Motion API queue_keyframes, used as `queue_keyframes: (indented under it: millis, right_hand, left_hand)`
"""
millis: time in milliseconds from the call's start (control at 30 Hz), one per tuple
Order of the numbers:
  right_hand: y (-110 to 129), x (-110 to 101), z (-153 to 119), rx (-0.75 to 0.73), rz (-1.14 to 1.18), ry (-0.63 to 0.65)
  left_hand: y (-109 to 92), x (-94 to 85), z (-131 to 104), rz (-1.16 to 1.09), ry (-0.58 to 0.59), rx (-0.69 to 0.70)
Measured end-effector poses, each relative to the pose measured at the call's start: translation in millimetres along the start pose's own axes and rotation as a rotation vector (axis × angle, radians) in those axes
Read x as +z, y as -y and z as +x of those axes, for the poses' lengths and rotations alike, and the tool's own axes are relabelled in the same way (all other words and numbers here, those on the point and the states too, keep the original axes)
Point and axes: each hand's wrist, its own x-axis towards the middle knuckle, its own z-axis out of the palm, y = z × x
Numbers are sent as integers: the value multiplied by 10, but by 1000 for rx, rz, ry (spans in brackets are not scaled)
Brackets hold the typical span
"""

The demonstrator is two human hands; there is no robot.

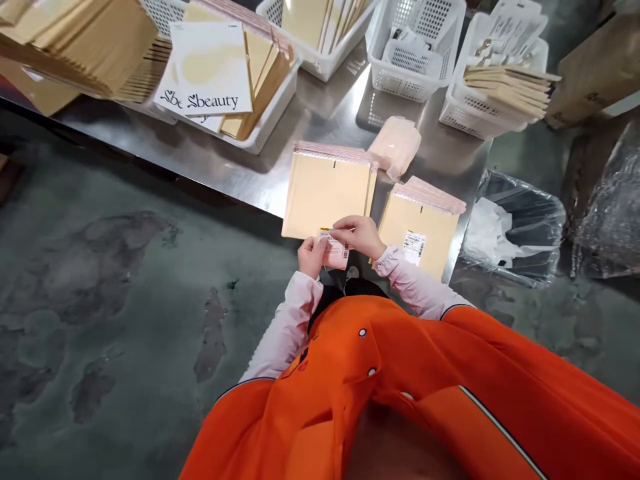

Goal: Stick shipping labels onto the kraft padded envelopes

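Observation:
My left hand (313, 255) grips the left side of a small pinkish printed label (336, 255), with a yellow strip along its top and a barcode at its right edge. At its upper edge, the fingers of my right hand (361, 235) are pinched together on it; whether it is one sheet or several cannot be made out. Just beyond both hands lies a stack of yellowish padded mailers (327, 193) at the table's front edge. To the right sits a second mailer stack (425, 217), its top one bearing a white barcode label (415, 247).
A pink translucent packet (396, 145) rests on the metal table (220, 163). White baskets (273, 123) with mailers and small goods line the back. Beauty-printed white mailers (213, 70) lie at left. A lined bin (535, 260) stands right of the table.

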Motion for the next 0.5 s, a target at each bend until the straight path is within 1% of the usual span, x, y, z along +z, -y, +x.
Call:
queue_keyframes:
  millis: [100, 133, 167, 233, 300, 367, 400, 433, 500]
  right_hand:
    - [-32, 63, 407, -12, -155, -114]
    - [-58, 77, 579, 3, -215, -161]
    - [-91, 92, 751, 29, -270, -203]
    - [-170, 128, 1045, 96, -336, -258]
    - [-262, 167, 1220, 128, -392, -274]
    - [-359, 183, 1265, 135, -481, -306]
    - [-408, 174, 1251, 162, -523, -348]
    - [-457, 153, 1222, 224, -550, -399]
    - [-545, 92, 1153, 410, -512, -459]
  left_hand:
    - [130, -244, 76, -23, 278, -219]
    - [184, -351, 85, -11, 331, -293]
    - [244, -465, 81, 11, 359, -360]
    - [375, -695, 39, 54, 369, -462]
    - [501, -906, -46, 90, 349, -526]
    - [590, -1086, -150, 124, 322, -566]
    - [612, -1163, -198, 139, 311, -579]
    - [614, -1231, -237, 154, 309, -593]
    - [561, -1334, -270, 177, 321, -592]
